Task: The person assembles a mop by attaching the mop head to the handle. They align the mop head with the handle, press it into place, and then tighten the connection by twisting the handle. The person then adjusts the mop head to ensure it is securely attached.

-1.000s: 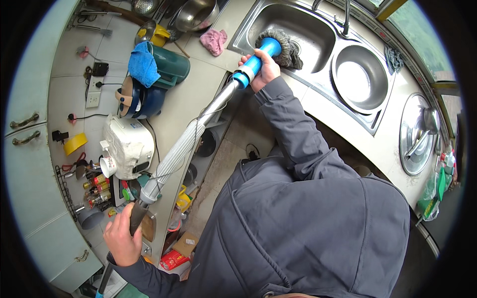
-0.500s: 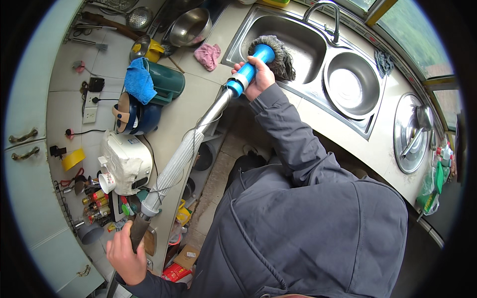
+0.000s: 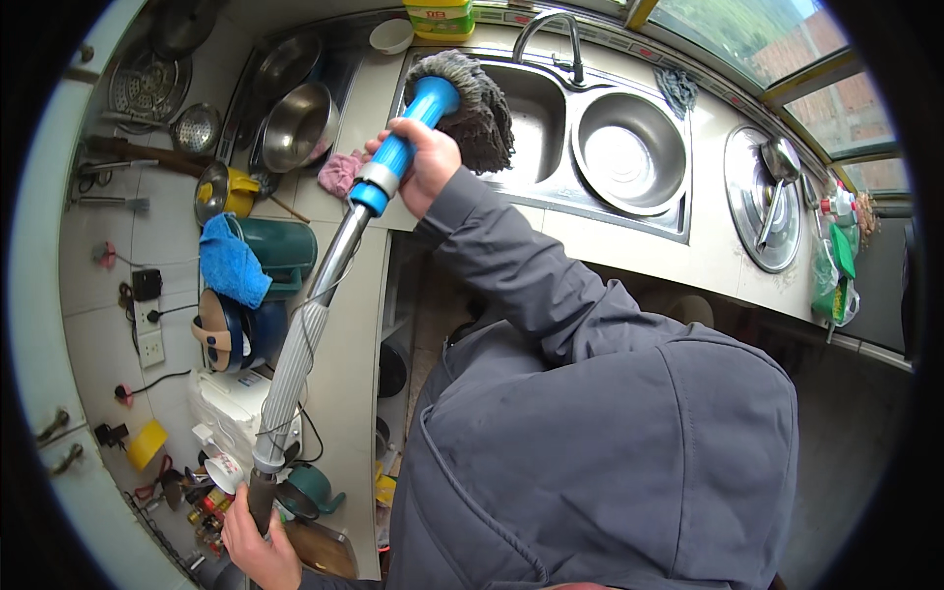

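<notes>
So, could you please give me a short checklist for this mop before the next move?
1. Right hand around the blue collar: ok.
2. Left hand on the dark grip: ok.
3. Mop head over the left basin: ok; whether it touches the rim, cannot tell.
4. Metal bowl apart from the mop head: ok.
5. White cup clear of the dark grip: cannot tell, they appear side by side.

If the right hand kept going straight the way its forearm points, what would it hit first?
The right hand already meets the blue plastic mop handle it grips; beyond, probably the round shiny steel bowl near the crumpled pink cloth, though depth is unclear.
</notes>
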`<action>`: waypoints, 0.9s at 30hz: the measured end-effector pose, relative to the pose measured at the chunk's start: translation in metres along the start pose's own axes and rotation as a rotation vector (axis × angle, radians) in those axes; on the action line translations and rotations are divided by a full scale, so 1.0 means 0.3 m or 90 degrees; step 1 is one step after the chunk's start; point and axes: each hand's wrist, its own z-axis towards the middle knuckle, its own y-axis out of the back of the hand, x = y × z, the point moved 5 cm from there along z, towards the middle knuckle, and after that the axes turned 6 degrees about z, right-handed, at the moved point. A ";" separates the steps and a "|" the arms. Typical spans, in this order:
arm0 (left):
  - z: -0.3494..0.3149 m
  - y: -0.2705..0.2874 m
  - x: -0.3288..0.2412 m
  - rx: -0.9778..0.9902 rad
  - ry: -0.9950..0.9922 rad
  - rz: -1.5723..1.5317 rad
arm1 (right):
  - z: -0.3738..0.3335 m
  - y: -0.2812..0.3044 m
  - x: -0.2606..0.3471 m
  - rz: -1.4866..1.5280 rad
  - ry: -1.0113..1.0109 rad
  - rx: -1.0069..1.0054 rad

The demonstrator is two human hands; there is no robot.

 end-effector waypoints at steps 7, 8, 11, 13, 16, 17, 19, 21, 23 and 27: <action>-0.071 -0.132 0.213 0.124 0.198 0.047 | -0.108 0.189 -0.299 -0.096 -0.180 -0.140; -0.102 -0.141 0.237 0.147 0.243 0.048 | -0.143 0.247 -0.348 -0.116 -0.238 -0.176; -0.176 -0.143 0.255 0.201 0.316 0.047 | -0.218 0.397 -0.432 -0.214 -0.407 -0.254; -0.216 -0.121 0.234 0.212 0.344 0.031 | -0.240 0.436 -0.439 -0.237 -0.436 -0.222; -0.261 -0.082 0.180 0.247 0.366 0.047 | -0.263 0.434 -0.417 -0.212 -0.466 -0.213; -0.270 -0.073 0.160 0.243 0.369 0.044 | -0.265 0.427 -0.401 -0.225 -0.481 -0.214; -0.292 -0.061 0.125 0.242 0.381 0.040 | -0.277 0.405 -0.371 -0.207 -0.514 -0.205; -0.313 -0.064 0.089 0.231 0.371 0.036 | -0.281 0.393 -0.337 -0.222 -0.534 -0.216; -0.342 -0.074 0.073 0.264 0.403 0.052 | -0.282 0.373 -0.311 -0.199 -0.543 -0.210; -0.362 -0.059 0.057 0.234 0.453 0.033 | -0.259 0.323 -0.267 -0.145 -0.527 -0.180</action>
